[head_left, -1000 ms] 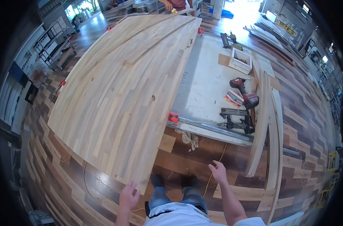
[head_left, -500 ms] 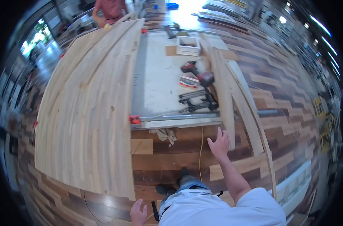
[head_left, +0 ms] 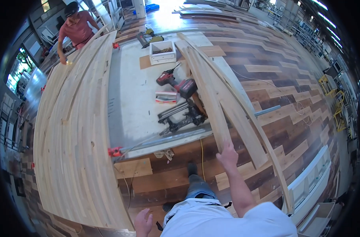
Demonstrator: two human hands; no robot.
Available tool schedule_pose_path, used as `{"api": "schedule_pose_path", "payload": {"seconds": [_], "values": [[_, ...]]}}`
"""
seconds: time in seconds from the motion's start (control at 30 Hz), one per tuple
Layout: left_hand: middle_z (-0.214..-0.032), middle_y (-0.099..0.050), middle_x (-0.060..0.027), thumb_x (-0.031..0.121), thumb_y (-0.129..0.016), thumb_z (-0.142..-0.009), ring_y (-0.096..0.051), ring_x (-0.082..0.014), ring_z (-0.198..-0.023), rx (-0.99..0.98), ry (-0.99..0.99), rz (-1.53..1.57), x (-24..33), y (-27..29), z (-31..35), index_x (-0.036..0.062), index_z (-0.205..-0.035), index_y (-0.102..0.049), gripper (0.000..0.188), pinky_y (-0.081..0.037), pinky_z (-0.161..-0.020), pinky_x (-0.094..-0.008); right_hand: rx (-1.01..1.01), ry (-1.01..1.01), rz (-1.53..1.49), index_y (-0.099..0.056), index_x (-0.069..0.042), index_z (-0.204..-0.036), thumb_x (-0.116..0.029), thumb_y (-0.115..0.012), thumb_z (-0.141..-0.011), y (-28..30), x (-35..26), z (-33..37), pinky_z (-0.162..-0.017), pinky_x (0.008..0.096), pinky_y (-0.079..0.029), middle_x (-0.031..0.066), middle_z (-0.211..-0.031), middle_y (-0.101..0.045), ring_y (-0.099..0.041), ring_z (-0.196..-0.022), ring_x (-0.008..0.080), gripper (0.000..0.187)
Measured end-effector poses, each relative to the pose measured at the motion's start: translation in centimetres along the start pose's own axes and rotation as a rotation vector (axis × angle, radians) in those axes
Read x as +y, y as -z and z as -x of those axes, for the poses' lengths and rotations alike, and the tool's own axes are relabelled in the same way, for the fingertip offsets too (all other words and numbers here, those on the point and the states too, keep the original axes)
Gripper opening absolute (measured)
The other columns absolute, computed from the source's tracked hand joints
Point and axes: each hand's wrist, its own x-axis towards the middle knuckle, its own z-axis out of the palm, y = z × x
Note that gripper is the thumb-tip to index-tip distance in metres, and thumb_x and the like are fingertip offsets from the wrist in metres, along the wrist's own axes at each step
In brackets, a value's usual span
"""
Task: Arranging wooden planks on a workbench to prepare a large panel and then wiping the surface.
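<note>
At the near end of a long pale wooden board [head_left: 207, 104], my right hand [head_left: 228, 156] is closed, its fingers over the board's tip. Two more loose boards lie alongside: a short wide one [head_left: 243, 132] and a long narrow strip [head_left: 263, 138] on the right. Low in the picture, by the near corner of a large glued wood panel [head_left: 77, 158], my left hand [head_left: 143, 223] is open with nothing in it. A red-black cordless drill [head_left: 180, 83], a small red-white box [head_left: 166, 97] and a black nail gun [head_left: 182, 115] lie left of the boards.
A white table [head_left: 128, 102] carries the tools, a white box [head_left: 163, 52] and metal bars. Red clamps [head_left: 115, 151] sit at the panel's edge. A co-worker [head_left: 77, 29] in a red shirt touches the panel's far left. A yellow cord [head_left: 202, 158] runs across the wood floor.
My right hand has reached the board's end and closed on it. The view has swung right, and the co-worker now shows more fully. My left hand stays low and open.
</note>
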Motion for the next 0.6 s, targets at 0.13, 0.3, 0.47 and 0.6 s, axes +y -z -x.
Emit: {"api": "schedule_pose_path", "payload": {"seconds": [0.13,0.3,0.47,0.6], "values": [[-0.106,-0.063,-0.0159,0.015,-0.064,-0.078,-0.059,-0.0328,-0.099,-0.060,-0.192,0.082,6.6,-2.2,-9.4,0.0043,-0.105,-0.062,0.029,-0.046,-0.087,-0.0390,-0.123,-0.006,-0.204,-0.046,-0.002,-0.124,-0.019,-0.069,-0.061,8.8,2.7,-2.7,-0.082,0.0415,-0.049,0.0261,-0.096,-0.060,-0.061,-0.090,0.0372,0.069],[-0.107,-0.063,-0.0133,0.017,-0.062,-0.080,-0.059,-0.0299,-0.100,-0.191,-0.499,0.041,16.8,-3.6,-20.5,0.0061,-0.106,-0.062,0.028,-0.047,-0.088,-0.0383,-0.395,-0.032,-0.682,-0.052,0.003,-0.111,-0.012,-0.063,-0.057,12.1,11.6,-9.8,-0.083,0.0328,-0.045,0.0156,-0.097,-0.060,-0.059,-0.092,0.0235,0.057],[-0.107,-0.062,-0.0133,0.017,-0.059,-0.081,-0.057,-0.0311,-0.100,-0.349,-0.558,0.118,24.4,-9.5,-31.9,0.0071,-0.109,-0.060,0.030,-0.047,-0.085,-0.0382,-0.618,-0.151,-0.792,-0.052,0.003,-0.116,-0.008,-0.060,-0.055,11.2,19.8,-15.5,-0.087,0.0276,-0.042,0.0088,-0.104,-0.059,-0.054,-0.098,0.0185,0.063],[-0.103,-0.061,-0.0153,0.016,-0.061,-0.080,-0.057,-0.0330,-0.098,-0.199,-0.686,0.117,29.9,-14.8,-40.4,0.0045,-0.108,-0.059,0.030,-0.047,-0.084,-0.0389,-0.279,-0.026,-0.489,-0.044,0.003,-0.128,-0.016,-0.061,-0.061,7.6,22.1,-16.1,-0.090,0.0320,-0.041,0.0147,-0.112,-0.054,-0.051,-0.105,0.0251,0.072]]}}
